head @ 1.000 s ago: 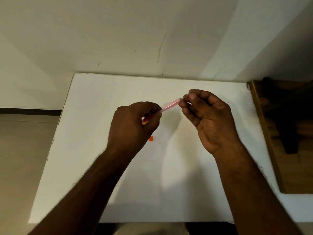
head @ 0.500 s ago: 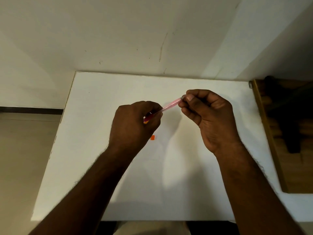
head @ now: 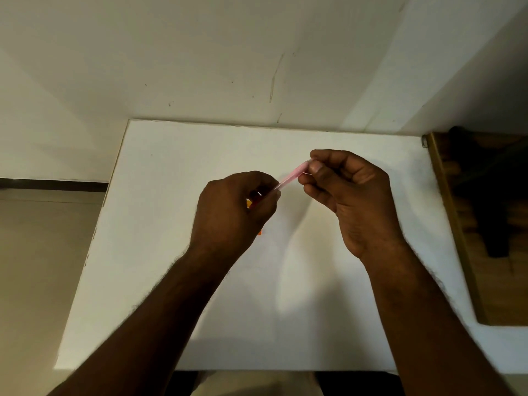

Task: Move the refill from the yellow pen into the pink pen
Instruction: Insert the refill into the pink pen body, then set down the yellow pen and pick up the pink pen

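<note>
From the head view, above the matte white desk, the left hand curls around the slim translucent pink pen (yellow peeks beneath its fingers); the right hand pinches the pen's far-right tip in a narrow grip.

Hidden ends and cut-off edges

We cannot see the pink pen's lower end inside the left hand, nor its tip behind the right hand's fingertips; an orange scrap peeks out beneath; the desk's right edge runs out of frame.
</note>
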The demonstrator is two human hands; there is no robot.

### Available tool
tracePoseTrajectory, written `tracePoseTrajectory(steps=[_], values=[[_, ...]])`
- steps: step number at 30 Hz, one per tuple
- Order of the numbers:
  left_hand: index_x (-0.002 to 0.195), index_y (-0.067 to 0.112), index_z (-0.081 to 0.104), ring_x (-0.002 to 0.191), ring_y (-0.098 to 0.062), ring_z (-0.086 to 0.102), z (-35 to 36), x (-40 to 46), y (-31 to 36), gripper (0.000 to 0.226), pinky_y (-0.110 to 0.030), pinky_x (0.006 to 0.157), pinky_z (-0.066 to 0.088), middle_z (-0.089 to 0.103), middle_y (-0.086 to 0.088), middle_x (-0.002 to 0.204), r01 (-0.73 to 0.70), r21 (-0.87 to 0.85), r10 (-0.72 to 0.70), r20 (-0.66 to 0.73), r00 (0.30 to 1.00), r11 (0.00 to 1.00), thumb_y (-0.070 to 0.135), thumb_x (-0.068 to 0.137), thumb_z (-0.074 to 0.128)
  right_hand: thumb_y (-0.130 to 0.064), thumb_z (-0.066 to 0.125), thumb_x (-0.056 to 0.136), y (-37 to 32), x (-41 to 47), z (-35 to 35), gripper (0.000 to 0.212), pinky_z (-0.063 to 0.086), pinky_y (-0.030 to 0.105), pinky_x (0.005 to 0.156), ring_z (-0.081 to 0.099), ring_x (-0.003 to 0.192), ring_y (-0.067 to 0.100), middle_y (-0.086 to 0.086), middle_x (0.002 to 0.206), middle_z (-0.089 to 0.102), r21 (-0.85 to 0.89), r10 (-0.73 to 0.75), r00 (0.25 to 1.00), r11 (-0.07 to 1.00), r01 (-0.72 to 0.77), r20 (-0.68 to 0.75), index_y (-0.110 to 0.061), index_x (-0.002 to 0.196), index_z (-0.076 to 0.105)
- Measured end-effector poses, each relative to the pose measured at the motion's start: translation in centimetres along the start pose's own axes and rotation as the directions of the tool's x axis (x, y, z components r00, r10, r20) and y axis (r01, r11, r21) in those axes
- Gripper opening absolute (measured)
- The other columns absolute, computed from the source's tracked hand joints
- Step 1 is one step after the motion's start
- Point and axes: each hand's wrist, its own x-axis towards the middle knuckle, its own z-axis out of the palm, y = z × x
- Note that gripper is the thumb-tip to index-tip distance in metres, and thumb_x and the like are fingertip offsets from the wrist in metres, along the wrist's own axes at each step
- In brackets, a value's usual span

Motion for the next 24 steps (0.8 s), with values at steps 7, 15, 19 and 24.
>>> tracePoseTrajectory(steps=[7, 15, 19, 24], values=[[0.091, 0.029, 0.077, 0.065, -0.002, 0.069, 0.7, -0.5, 1.2, 0.017, -0.034, 0.066, 0.059, 0.074, 0.014, 0.078, 0.070, -0.018, -0.067, 0.131, 0.989, 0.997, 0.044, 0.084, 0.079, -0.012, 0.081, 0.082, 1.4, -0.2, 1.2, 0.040, 0.065, 0.046, 0.078, 0.079, 0.074, 0.025, 0.006, 0.090, 0.080, -0.254, 0.007, 0.995, 0.967, -0.033, -0.103, -0.020, 0.116, 0.061], [0.093, 0.032, 0.076, 0.083, -0.011, 0.067, -1.7, 1.1, -1.7, 0.010, -0.027, 0.071, 0.045, 0.073, 0.012, 0.088, 0.188, 0.231, -0.202, 0.037, 0.979, 0.955, 0.035, 0.094, 0.067, -0.027, 0.080, 0.079, 3.3, -0.2, 1.0, 0.018, 0.050, 0.023, 0.069, 0.071, 0.076, 0.012, -0.016, 0.076, 0.065, -0.867, -0.134, 0.987, 0.498, -0.008, -0.086, -0.026, 0.092, 0.067], [0.100, 0.030, 0.077, 0.088, -0.013, 0.064, -1.8, 1.2, -2.3, 0.010, -0.027, 0.075, 0.043, 0.072, 0.010, 0.096, 0.219, 0.293, -0.250, 0.071, 0.966, 0.931, 0.031, 0.093, 0.070, -0.031, 0.076, 0.087, 4.0, -0.5, 1.4, 0.015, 0.046, 0.025, 0.070, 0.068, 0.079, 0.019, -0.003, 0.085, 0.072, -0.929, -0.170, 0.985, 0.370, 0.028, -0.039, -0.018, 0.092, 0.070], [0.101, 0.029, 0.077, 0.089, -0.015, 0.064, -1.8, 1.3, -2.2, 0.011, -0.029, 0.077, 0.047, 0.073, 0.009, 0.097, 0.223, 0.304, -0.245, 0.036, 0.969, 0.926, 0.029, 0.094, 0.068, -0.040, 0.074, 0.089, 3.2, -1.2, 2.1, 0.022, 0.048, 0.026, 0.075, 0.069, 0.083, 0.017, -0.003, 0.095, 0.073, -0.934, -0.220, 0.965, 0.293, 0.204, 0.142, -0.024, 0.105, 0.073]])
